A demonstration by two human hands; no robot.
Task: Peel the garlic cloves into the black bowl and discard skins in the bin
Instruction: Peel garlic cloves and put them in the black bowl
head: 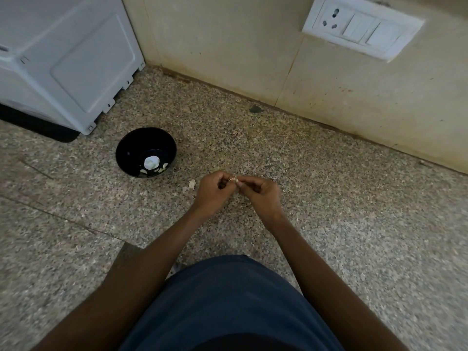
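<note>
Fingertips of both hands meet on 1 small pale garlic clove point(233, 179) with papery skin, held in the air above the speckled granite worktop point(329, 198). Left hand point(212, 191) has fingers curled, thumb and forefinger pinching the clove's left end. Right hand point(260, 193) also curled, pinching the right end; fingertip detail is too small to say which finger lifts the skin. Both forearms reach in from the near edge, over a dark blue garment point(228, 300).

Just left of the left hand, loose pale garlic skin scraps point(192, 184) lie on the worktop, not touching the hand. Further left and a bit toward the back wall sits the round glossy black bowl point(131, 150), upright, holding several peeled whitish cloves point(152, 162) on its near-right inner side.

At the far-left corner stands a white plastic appliance casing point(71, 59) on a black base point(38, 127), near the bowl but apart. Beige tiled wall point(228, 46) runs along the back edge, with a white socket-and-switch plate point(362, 26) at upper right. A small dark spot point(255, 109) sits on the worktop by the wall joint.
</note>
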